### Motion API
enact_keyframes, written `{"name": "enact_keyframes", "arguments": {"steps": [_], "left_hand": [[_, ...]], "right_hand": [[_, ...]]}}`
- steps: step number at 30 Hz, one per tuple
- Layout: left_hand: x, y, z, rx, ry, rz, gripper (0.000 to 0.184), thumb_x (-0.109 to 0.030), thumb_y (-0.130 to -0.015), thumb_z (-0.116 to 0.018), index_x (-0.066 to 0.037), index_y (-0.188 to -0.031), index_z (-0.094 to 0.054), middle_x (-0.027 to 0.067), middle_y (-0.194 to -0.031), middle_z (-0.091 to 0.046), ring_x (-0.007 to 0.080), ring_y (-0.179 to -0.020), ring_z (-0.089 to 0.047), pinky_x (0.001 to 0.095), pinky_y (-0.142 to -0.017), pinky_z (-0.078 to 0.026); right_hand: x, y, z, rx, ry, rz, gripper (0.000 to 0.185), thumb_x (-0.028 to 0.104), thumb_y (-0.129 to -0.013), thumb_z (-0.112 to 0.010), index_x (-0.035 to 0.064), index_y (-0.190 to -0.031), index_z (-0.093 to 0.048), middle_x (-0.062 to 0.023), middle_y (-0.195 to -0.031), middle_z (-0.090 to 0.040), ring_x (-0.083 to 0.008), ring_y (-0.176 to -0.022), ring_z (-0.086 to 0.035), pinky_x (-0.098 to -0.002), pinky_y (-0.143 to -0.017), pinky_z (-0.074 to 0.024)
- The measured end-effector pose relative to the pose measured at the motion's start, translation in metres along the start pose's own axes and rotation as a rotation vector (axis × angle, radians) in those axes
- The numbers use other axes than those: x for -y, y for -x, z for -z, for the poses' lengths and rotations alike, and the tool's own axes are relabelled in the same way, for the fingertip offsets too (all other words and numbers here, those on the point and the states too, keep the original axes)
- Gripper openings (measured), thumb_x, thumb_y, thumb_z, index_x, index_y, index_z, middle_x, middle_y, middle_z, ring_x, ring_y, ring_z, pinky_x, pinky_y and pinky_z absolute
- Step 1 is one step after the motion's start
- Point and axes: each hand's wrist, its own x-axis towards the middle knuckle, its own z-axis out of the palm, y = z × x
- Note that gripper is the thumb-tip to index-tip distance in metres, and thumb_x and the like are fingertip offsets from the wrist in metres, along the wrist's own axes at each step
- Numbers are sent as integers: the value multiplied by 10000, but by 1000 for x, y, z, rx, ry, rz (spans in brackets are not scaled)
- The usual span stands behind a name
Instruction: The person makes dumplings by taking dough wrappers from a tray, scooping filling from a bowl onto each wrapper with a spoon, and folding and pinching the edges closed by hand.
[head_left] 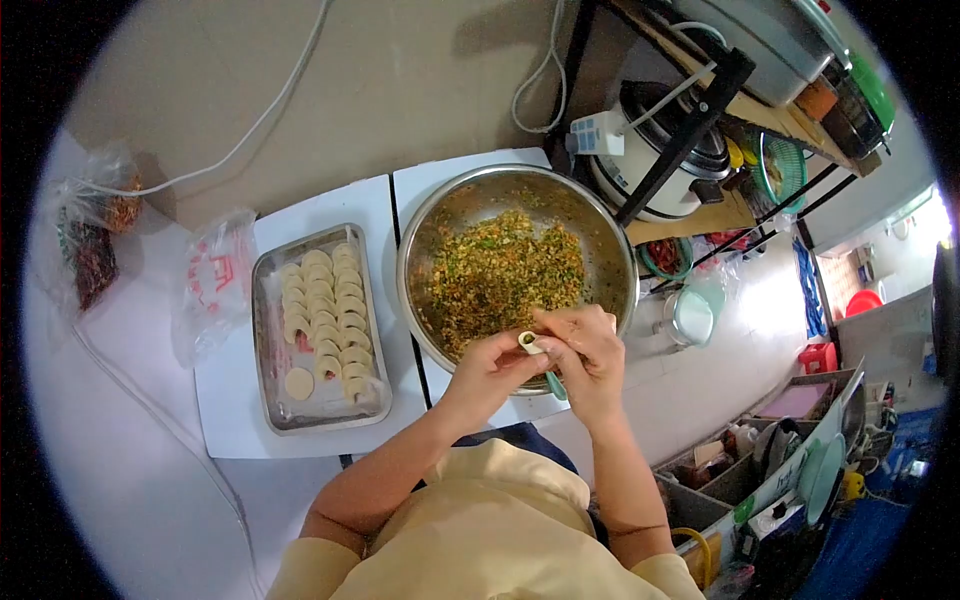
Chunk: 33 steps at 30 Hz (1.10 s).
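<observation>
A small pale dough piece with dark filling in its middle is pinched between my two hands, over the near rim of a large steel bowl. My left hand holds it from the left, and my right hand from the right. Chopped green and orange filling covers the bowl's bottom. A green handle shows below my right hand. To the left, a metal tray holds rows of curled dough pieces and a flat round dough piece.
Plastic bags lie left of the tray on the white table. A shelf rack with a rice cooker stands at the back right. Boxes and bins are at the lower right.
</observation>
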Motion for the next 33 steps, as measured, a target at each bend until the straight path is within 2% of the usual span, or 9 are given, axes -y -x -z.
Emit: {"name": "enact_keyframes", "arguments": {"steps": [5, 8, 10, 14, 16, 20, 22, 28, 33], "left_hand": [[3, -1, 1, 55, 40, -6, 193, -84, -887, -583, 16, -1051, -599, 31, -937, -629, 93, -871, -587, 258, -797, -495], [-1, 1, 1, 64, 92, 6, 189, -97, -885, -589, 17, -1034, -609, 25, -925, -627, 90, -855, -585, 252, -777, -491], [-4, 2, 2, 46, 71, 26, 183, -113, -889, -588, 14, -1018, -614, 23, -918, -624, 87, -833, -581, 242, -751, -484], [-4, 3, 8, 80, 1, 18, 191, -128, -891, -589, 10, -1020, -615, 22, -913, -623, 78, -809, -573, 233, -719, -473], [0, 2, 10, 102, 0, 60, 198, -132, -901, -575, 13, -1031, -611, 27, -928, -623, 91, -837, -588, 249, -747, -497], [-1, 1, 9, 111, 144, 95, 217, -132, -914, -550, 27, -1053, -599, 48, -953, -623, 124, -886, -605, 294, -811, -529], [-1, 0, 11, 135, 149, 104, 236, -129, -923, -527, 40, -1078, -583, 76, -997, -616, 161, -930, -611, 351, -873, -531], [-4, 1, 11, 156, 143, 120, 238, -139, -940, -504, 50, -1063, -580, 63, -985, -580, 129, -909, -583, 336, -859, -544], [-5, 1, 13, 160, 123, 127, 251, -149, -940, -504, 43, -1083, -580, 57, -980, -584, 126, -902, -585, 334, -854, -546]], "right_hand": [[-7, 0, -1, 28, 20, 58, 181, 106, -751, -648, 71, -920, -701, -68, -845, -630, -249, -803, -547, -361, -747, -379], [-2, -1, -2, 8, 22, 36, 169, 90, -740, -648, 68, -898, -704, -70, -835, -634, -254, -805, -554, -357, -749, -384], [1, -1, -4, -23, -101, -60, 64, 68, -722, -649, 48, -778, -671, -76, -825, -632, -264, -802, -556, -350, -753, -388], [1, -3, -1, 58, -70, -37, 64, 59, -724, -647, 42, -779, -674, -80, -826, -638, -258, -801, -560, -343, -750, -392], [0, -3, -1, 78, 26, -1, 142, 66, -739, -651, 49, -867, -708, -78, -844, -649, -243, -813, -567, -340, -745, -397], [-1, -2, -5, 37, -7, -12, 135, 71, -738, -656, 47, -860, -708, -82, -839, -650, -244, -808, -569, -342, -736, -402], [3, -3, -5, 17, -143, -109, 44, 58, -717, -658, 32, -752, -662, -94, -806, -632, -265, -795, -565, -348, -736, -407], [-4, -6, -2, 149, -12, 3, 142, 52, -734, -657, 44, -870, -697, -107, -821, -634, -255, -798, -572, -353, -757, -408], [1, -7, 0, 175, -85, -96, 99, 44, -728, -652, 36, -823, -678, -100, -796, -631, -260, -789, -572, -357, -755, -409]]}}
